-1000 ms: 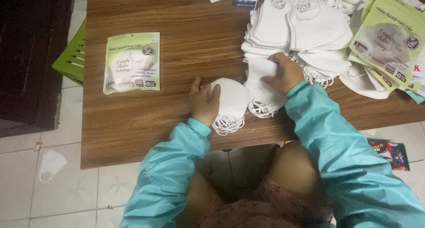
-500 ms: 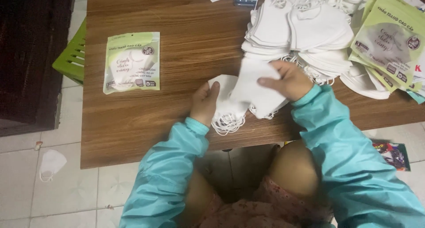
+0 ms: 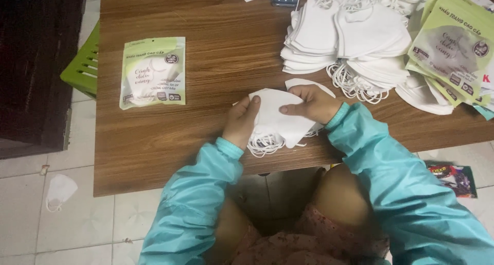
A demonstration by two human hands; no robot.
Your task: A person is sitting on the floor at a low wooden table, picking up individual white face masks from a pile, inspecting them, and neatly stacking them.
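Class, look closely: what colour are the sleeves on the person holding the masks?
The sleeves are turquoise, seen best in the head view.

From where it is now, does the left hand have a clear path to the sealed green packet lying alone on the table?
Probably yes. Bare wooden table lies between the left hand and the green packet, nothing in the way. But that hand is gripping the small stack of white masks and would have to let go first.

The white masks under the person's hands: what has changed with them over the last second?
The right hand drew a white mask off the table's loose pile, leftward onto the small stack of masks that the left hand steadies; both hands now grip it. The green packet and big mask heap stayed put.
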